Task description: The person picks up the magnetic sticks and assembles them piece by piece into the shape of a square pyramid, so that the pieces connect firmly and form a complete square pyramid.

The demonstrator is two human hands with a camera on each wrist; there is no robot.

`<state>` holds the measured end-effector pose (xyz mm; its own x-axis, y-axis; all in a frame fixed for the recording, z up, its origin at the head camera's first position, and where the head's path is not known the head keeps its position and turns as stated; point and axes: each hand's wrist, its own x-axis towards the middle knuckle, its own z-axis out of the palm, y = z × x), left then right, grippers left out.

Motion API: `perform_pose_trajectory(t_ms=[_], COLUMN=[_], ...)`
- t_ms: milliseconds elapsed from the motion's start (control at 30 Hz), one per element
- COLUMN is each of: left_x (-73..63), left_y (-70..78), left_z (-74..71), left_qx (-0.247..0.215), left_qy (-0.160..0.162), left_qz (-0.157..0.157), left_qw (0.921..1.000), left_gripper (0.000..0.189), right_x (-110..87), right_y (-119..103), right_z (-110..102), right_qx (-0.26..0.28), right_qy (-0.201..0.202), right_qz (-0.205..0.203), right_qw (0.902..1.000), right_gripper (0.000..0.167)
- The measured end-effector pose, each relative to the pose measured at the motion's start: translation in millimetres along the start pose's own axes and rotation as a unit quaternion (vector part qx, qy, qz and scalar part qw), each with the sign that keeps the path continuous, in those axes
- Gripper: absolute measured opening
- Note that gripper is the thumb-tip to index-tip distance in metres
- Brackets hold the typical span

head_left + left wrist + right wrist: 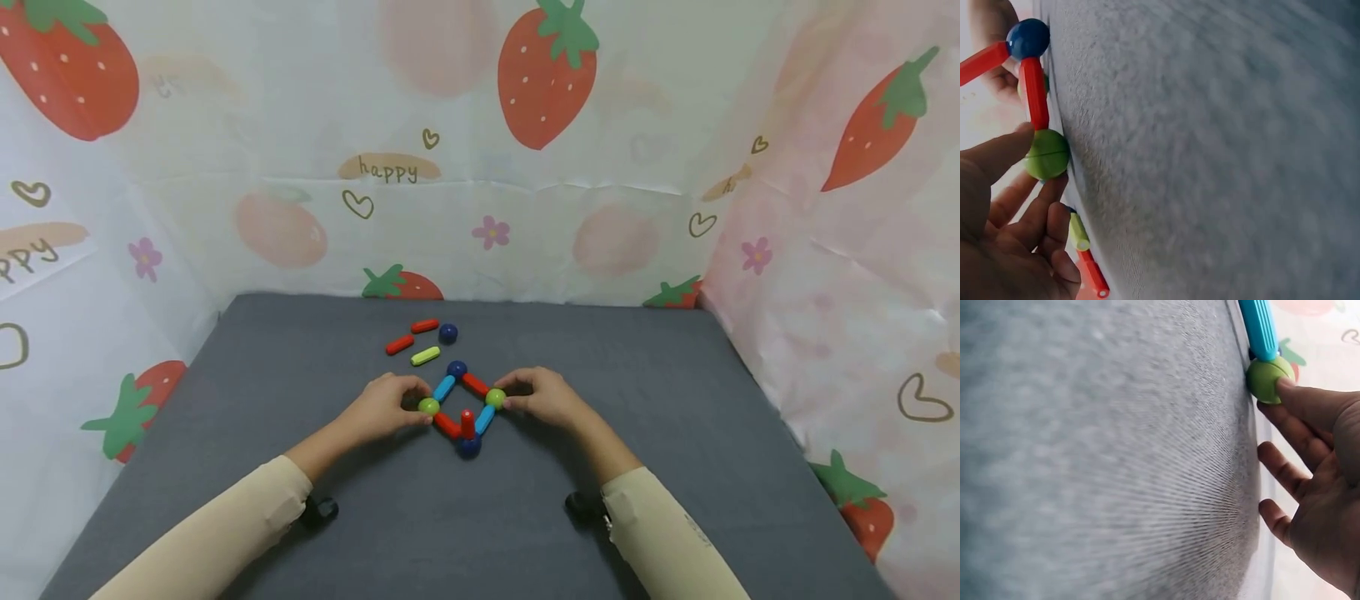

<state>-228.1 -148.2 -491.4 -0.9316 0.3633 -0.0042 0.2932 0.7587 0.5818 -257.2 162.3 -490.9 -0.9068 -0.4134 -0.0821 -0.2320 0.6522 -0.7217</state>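
Observation:
A four-sided frame of rods and balls lies on the grey table. Its left corner, a green ball (1047, 154), is pinched between thumb and fingers of my left hand (387, 400). My right hand (547, 395) pinches the opposite green ball (1269, 379) the same way. Dark blue balls form the far corner (457, 368) and the near corner (468, 447). Two blue rods (444, 387) and two red rods (476, 384) make the sides. From the near ball a further red rod (468, 423) sticks upward.
Behind the frame lie two loose red rods (400, 344), a yellow-green rod (425, 356) and a dark blue ball (448, 333). A strawberry-print cloth (465, 225) hangs around the back and sides of the grey table (637, 367).

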Motion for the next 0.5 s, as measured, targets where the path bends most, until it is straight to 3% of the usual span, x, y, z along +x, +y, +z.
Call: perform_pose_trajectory(t_ms=[233, 500], left_x=[2.6, 1.1], left_y=[5.8, 11.0], left_z=[3.6, 4.5], left_qx=[0.001, -0.001], left_qy=[0.008, -0.007], left_qz=[-0.019, -0.014], left_qw=[0.9998, 0.9999], left_gripper=[0.025, 0.024], right_x=[5.6, 10.0], right_y=[5, 7], right_z=[-3, -6], right_qx=[-0.022, -0.014], right_qy=[-0.009, -0.018], right_qz=[-0.017, -0.024], right_qw=[0.9996, 0.9995], right_gripper=[0.025, 0.023])
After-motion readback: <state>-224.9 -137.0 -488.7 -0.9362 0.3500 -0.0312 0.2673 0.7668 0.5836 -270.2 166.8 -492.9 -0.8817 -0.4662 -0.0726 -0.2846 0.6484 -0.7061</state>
